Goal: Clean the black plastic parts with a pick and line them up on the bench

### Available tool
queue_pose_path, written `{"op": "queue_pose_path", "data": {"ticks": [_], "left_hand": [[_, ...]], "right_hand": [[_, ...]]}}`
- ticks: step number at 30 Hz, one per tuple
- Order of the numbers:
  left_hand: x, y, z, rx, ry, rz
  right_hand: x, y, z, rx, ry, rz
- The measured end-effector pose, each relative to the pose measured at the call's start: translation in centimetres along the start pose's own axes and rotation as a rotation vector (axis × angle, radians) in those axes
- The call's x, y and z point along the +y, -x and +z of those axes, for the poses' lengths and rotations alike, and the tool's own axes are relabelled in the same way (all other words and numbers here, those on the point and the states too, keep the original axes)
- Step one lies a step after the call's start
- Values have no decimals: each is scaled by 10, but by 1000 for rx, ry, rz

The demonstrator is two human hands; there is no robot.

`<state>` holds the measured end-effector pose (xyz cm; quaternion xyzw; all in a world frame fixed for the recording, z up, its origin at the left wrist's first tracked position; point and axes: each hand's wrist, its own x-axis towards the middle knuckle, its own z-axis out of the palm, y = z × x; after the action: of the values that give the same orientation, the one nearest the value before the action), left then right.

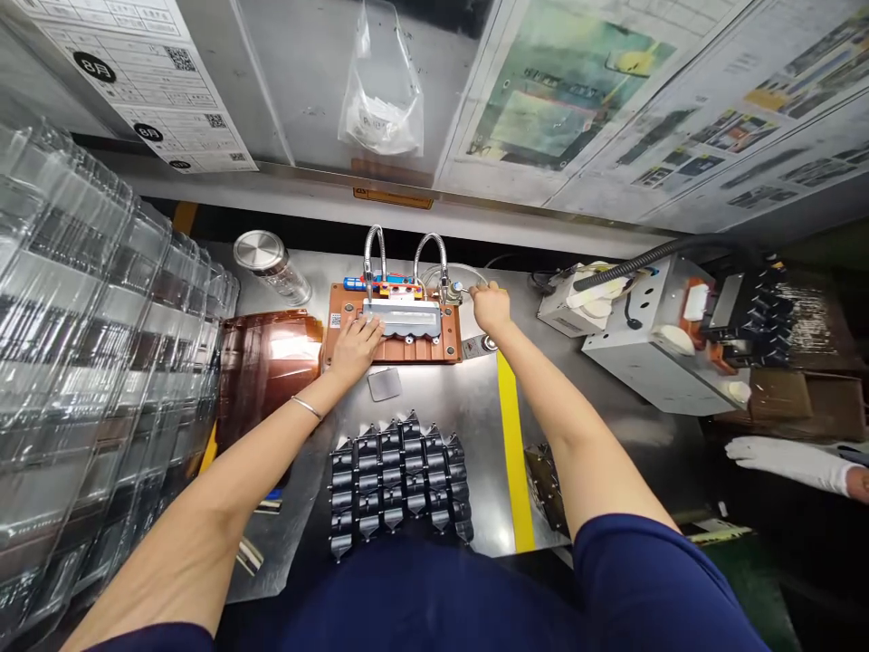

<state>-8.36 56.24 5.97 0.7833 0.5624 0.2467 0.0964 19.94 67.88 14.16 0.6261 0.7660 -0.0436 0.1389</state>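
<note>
An orange-brown fixture (392,349) lies on the steel bench, with a silver metal block (402,318) on top and two flexible metal hoses (434,249) arching over it. My left hand (354,348) rests flat on the fixture's left front, its fingers touching the silver block. My right hand (490,306) is at the fixture's right end, its fingers pinched on a small valve fitting (458,288). In front of me sit several black moulded parts (397,484) in rows.
Tall stacks of clear plastic trays (88,362) fill the left side, with brown trays (268,367) beside them. A lidded jar (270,264) stands at the back. A grey machine box (652,349) sits right; a co-worker's white-gloved hand (787,460) shows there. A yellow stripe (512,444) crosses the bench.
</note>
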Motion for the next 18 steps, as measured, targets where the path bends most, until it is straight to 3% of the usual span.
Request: {"op": "queue_pose_path", "data": {"ticks": [10, 18], "left_hand": [[2, -2, -12, -28, 44, -20], [7, 1, -21, -109, 125, -108]], "right_hand": [[10, -3, 3, 45, -6, 50], [18, -8, 1, 41, -176, 120]]}}
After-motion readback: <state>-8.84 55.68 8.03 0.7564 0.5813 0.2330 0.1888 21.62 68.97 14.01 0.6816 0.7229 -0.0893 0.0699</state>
